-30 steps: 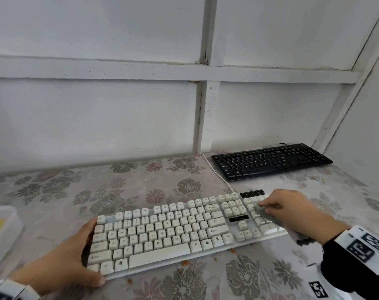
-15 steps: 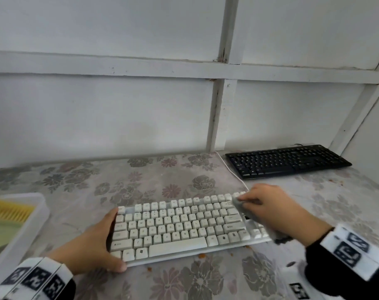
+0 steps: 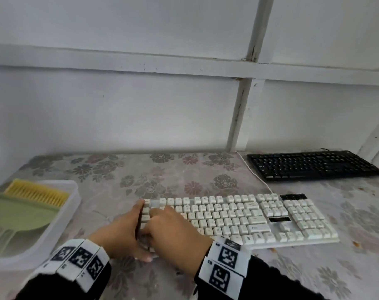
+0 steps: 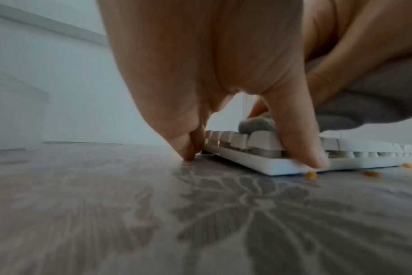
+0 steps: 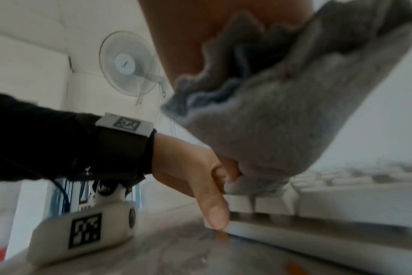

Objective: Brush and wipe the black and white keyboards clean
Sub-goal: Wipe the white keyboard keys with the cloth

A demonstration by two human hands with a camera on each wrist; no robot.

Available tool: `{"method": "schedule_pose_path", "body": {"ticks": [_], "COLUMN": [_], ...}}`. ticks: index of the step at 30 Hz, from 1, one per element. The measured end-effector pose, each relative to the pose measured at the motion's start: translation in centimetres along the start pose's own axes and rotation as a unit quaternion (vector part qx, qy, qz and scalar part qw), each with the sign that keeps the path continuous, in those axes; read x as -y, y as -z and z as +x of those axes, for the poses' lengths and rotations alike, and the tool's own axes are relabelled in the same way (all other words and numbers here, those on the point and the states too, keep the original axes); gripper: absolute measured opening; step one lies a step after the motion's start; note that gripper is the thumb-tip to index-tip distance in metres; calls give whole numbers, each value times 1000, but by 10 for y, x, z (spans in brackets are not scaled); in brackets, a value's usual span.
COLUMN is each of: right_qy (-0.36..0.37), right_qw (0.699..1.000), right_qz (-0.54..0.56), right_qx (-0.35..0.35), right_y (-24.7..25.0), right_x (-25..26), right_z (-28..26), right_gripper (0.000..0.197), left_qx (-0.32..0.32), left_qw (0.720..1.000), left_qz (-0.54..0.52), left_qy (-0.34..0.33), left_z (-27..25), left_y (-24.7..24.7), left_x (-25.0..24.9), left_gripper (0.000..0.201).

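The white keyboard (image 3: 249,217) lies across the floral table, with its left end under both hands. My left hand (image 3: 121,232) grips that left end, thumb (image 4: 303,148) on the front rim and fingers against the side. My right hand (image 3: 173,228) holds a grey cloth (image 5: 270,130) bunched in its fingers and presses it on the leftmost keys (image 4: 254,141). In the left wrist view the cloth (image 4: 256,124) sits on the keycaps. The black keyboard (image 3: 312,164) rests untouched at the back right.
A clear plastic tray (image 3: 60,224) at the left holds a green dustpan (image 3: 17,215) and a yellow-bristled brush (image 3: 36,192). Orange crumbs (image 4: 310,174) lie on the table along the white keyboard's front edge. A white cable (image 3: 253,172) runs back toward the wall.
My right hand has swept the cloth leftward across the white keyboard, from the number pad to its left end beside my left hand. The view has turned left, showing the tray.
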State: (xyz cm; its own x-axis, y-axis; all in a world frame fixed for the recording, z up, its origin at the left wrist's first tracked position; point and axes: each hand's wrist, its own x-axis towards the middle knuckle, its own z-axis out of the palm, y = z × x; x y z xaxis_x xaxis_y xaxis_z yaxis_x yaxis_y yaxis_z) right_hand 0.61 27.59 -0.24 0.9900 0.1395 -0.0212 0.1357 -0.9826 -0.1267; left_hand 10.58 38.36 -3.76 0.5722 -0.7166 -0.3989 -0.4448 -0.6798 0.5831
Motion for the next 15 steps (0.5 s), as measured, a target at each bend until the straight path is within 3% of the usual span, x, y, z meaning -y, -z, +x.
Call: {"method": "schedule_pose_path", "body": {"ticks": [4, 12, 15], "right_qy": [-19, -66, -75], "right_qw": [1000, 993, 993], "right_qz": [10, 86, 79], "right_qx": [-5, -41, -53], "right_y": [-3, -7, -9], "right_x": [-8, -36, -46], "right_z": [-14, -39, -46], "right_gripper": [25, 18, 18], "left_qx": [-6, 8, 11], "left_qw": [1000, 999, 998], "left_qz": [-18, -53, -66], "left_qy": [-1, -6, -16], "left_z": [-2, -1, -1], "left_y": [0, 1, 1], "left_x": [-4, 1, 0], "left_gripper": [131, 136, 128]}}
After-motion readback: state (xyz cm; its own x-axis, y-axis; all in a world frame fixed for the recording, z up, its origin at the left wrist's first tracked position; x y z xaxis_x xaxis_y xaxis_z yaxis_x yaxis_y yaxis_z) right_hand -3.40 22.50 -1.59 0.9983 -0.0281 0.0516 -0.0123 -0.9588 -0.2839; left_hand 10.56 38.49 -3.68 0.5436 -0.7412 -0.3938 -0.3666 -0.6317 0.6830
